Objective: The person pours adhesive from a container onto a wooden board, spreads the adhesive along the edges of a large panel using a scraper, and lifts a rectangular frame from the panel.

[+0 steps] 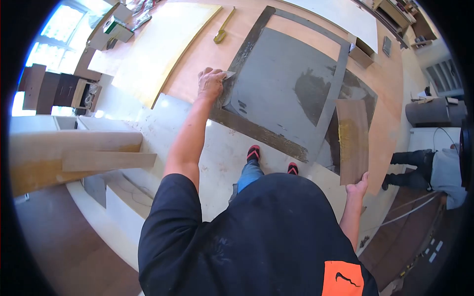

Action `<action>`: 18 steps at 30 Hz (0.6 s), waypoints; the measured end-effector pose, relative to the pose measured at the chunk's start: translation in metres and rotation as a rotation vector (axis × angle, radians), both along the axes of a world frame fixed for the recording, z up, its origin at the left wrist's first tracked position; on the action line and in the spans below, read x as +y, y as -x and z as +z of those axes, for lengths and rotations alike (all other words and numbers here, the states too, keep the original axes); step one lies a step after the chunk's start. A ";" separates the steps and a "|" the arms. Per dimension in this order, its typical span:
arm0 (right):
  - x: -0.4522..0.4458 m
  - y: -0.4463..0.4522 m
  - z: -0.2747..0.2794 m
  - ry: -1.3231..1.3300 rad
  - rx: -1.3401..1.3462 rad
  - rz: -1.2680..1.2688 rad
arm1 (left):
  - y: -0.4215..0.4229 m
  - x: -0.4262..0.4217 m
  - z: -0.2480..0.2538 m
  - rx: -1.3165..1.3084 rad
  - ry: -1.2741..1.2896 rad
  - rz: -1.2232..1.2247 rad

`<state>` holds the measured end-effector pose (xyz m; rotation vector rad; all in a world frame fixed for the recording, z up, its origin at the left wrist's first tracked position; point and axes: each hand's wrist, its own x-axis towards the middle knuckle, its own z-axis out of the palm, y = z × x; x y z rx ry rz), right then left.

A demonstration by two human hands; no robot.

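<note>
My left hand [211, 84] is closed around a small pale flat scraper [229, 75], mostly hidden by the fingers, at the left edge of a large grey sheet [276, 74]. The sheet has dark, wet-looking patches and lies within a dark frame-like border. My right hand [359, 186] grips the lower end of a long brown board [354, 140], which has a yellowish smear along its left edge. The board is held over the right side of the dark border.
A tape measure [220, 35] lies on the pinkish worktop beside a pale wooden panel [168, 44]. An open brown box [362, 52] stands at the back right. Another person [432, 167] is at the far right. A board [108, 161] rests at left.
</note>
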<state>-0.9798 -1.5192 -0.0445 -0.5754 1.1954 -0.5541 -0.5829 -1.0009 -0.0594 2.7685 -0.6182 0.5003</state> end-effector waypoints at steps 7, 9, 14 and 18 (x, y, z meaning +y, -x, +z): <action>0.038 0.018 0.006 0.056 0.058 -0.091 | -0.035 0.022 -0.019 0.125 -0.071 -0.224; 0.044 0.020 0.009 0.062 0.048 -0.099 | -0.016 0.033 -0.027 0.159 -0.087 -0.274; 0.039 0.016 0.012 0.078 0.027 -0.117 | 0.012 0.050 -0.024 0.126 -0.020 -0.287; 0.026 -0.001 0.018 0.073 -0.019 -0.129 | -0.004 0.039 -0.016 -0.009 0.061 -0.247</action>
